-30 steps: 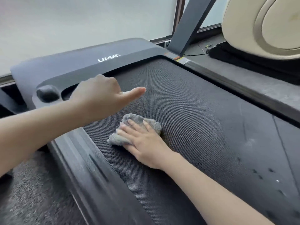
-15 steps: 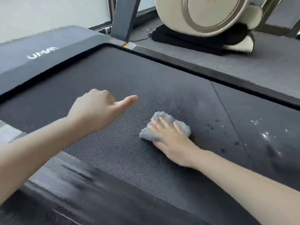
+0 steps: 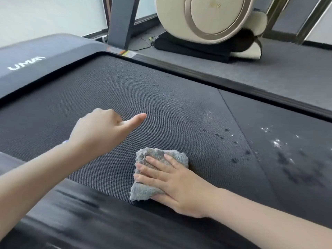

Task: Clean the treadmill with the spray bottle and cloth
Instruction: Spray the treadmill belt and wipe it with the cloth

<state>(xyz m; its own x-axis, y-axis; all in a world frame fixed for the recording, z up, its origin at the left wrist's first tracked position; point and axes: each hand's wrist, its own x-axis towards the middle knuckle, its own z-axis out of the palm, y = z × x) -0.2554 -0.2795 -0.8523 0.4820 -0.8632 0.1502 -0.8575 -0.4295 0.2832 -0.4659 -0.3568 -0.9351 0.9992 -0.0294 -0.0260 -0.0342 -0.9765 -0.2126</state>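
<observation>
**Q:** While the grey cloth (image 3: pixel 143 192) lies on the treadmill belt (image 3: pixel 125 90), where exactly is it?

**A:** It is crumpled near the belt's near edge, under the right hand (image 3: pixel 172 182). That hand's fingers (image 3: pixel 152 174) are straight and slightly spread, pressing flat on it.

**Q:** And the left hand?

**A:** The left hand (image 3: pixel 97 133) hovers over the belt, left of the cloth, fingers curled into the palm, thumb pointing right. Wet spots and white flecks (image 3: pixel 280 146) mark the belt at right. A beige rounded machine (image 3: pixel 212 20) stands far right.
</observation>
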